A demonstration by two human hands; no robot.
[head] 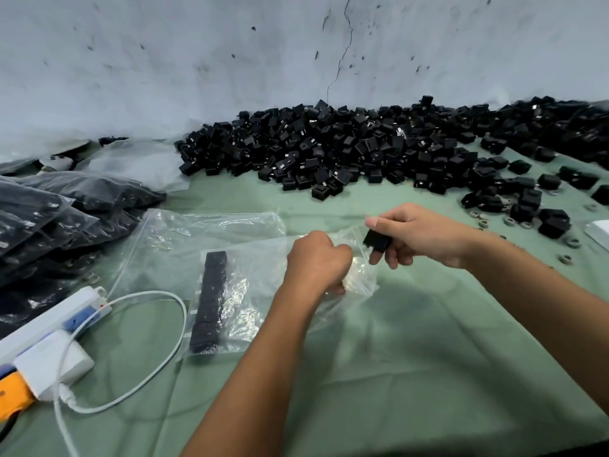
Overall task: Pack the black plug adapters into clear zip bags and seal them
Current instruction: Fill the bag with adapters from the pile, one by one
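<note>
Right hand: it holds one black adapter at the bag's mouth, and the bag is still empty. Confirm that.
Not empty. The head view shows a row of adapters already inside the clear bag. The right hand does hold one black adapter at the bag's mouth.

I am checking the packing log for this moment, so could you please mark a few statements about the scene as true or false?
1. The right hand holds a black adapter. True.
2. The left hand rests flat on the cloth. False: its fingers grip the mouth of the clear zip bag.
3. A row of adapters already lies inside that bag. True.
4. The pile of loose adapters sits near the person's elbows. False: it lies against the far wall.
5. A white cable lies left of the bag. True.
</note>
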